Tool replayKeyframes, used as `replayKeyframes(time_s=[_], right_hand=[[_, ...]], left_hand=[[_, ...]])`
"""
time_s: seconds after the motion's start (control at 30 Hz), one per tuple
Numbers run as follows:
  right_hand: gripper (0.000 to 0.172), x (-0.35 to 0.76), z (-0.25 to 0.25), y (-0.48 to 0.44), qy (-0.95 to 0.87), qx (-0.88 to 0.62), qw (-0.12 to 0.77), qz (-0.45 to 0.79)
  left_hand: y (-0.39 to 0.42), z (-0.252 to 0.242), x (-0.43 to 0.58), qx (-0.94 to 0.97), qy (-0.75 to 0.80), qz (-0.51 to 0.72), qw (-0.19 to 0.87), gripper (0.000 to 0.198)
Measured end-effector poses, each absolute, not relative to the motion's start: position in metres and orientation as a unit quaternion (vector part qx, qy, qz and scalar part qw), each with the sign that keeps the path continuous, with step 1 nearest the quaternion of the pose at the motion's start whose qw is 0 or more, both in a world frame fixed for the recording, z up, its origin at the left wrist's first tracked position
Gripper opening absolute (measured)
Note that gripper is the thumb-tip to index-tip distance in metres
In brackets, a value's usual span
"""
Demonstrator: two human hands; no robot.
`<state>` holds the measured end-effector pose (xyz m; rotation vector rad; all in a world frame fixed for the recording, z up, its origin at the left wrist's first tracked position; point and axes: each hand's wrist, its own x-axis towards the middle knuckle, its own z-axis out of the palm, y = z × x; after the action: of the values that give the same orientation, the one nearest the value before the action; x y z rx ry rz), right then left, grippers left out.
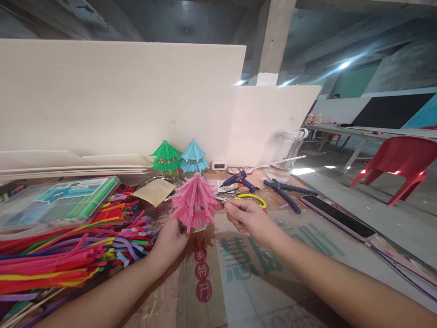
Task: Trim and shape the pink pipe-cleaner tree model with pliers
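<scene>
A pink pipe-cleaner craft (pixel 195 202), tiered and pointed like a small tree or pagoda roof, stands upright above the work surface. My left hand (pixel 174 230) is closed on its lower left side, with the fingertips partly hidden behind it. To the right of the craft, my right hand (pixel 244 217) is held in a pinch close to its edge. Whatever lies between those fingertips, if anything, is too small or hidden to make out. Just behind the right hand lie yellow-handled scissors (pixel 254 197), their blades pointing left.
Green (pixel 166 157) and blue (pixel 194 156) crafts stand at the back by a small white timer (pixel 219 165). A glue gun (pixel 241 181), pliers (pixel 285 193), water bottle (pixel 285 155) and phone (pixel 337 217) are rightward. Leftward are pipe cleaners (pixel 54 266) and a plastic case (pixel 64 202).
</scene>
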<state>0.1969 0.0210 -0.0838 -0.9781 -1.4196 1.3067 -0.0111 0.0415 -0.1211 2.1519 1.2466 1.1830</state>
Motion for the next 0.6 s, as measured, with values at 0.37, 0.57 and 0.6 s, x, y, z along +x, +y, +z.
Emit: replayKeyframes(time_s=[0.37, 0.57, 0.6], right_hand=[[0.052, 0.1965, -0.0827, 0.0216, -0.572, -0.403, 0.477, 0.533], [0.055, 0.1958, -0.0833, 0.0216, -0.570, -0.395, 0.481, 0.536], [0.055, 0.1957, -0.0833, 0.0212, -0.574, -0.394, 0.479, 0.535]], left_hand=[[0.0428, -0.1239, -0.0136, 0.767, 0.440, 0.426, 0.193, 0.021], [0.0430, -0.1245, -0.0125, 0.765, 0.444, 0.420, 0.201, 0.027], [0.0431, -0.1247, -0.0123, 0.765, 0.446, 0.419, 0.202, 0.027]])
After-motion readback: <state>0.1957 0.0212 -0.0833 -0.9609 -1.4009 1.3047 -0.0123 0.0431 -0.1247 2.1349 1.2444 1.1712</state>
